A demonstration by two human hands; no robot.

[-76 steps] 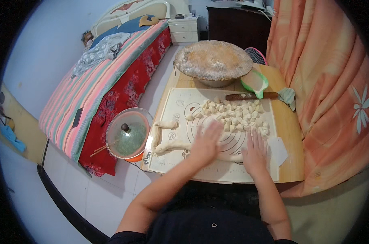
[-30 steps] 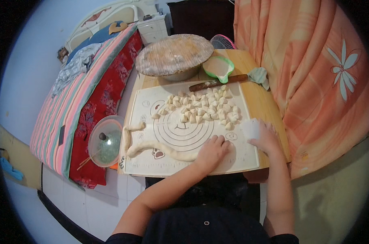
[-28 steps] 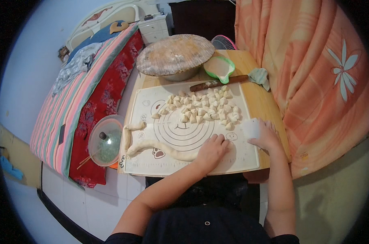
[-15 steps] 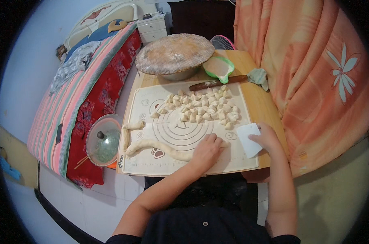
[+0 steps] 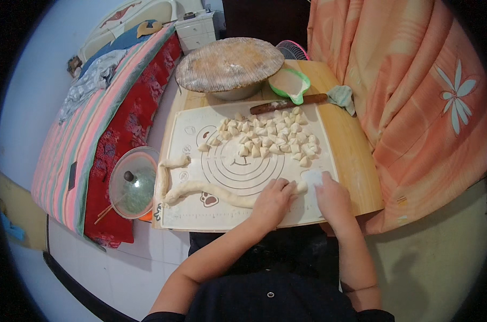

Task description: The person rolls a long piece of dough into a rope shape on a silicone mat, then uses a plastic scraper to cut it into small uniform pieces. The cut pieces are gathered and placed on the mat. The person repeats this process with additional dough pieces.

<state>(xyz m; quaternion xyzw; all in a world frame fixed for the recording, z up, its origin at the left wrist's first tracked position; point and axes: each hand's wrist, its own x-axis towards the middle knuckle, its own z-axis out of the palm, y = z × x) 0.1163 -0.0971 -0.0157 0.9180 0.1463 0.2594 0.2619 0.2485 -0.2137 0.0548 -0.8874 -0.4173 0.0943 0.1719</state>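
Two hands work: left hand (image 5: 273, 199) presses the dough rope (image 5: 211, 191), right hand (image 5: 332, 196) grips a white scraper (image 5: 311, 180).

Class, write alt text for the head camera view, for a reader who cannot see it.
A left hand presses a long dough rope on a pastry mat while the right hand holds a white scraper at its end. Cut dough pieces are piled further back on the mat.
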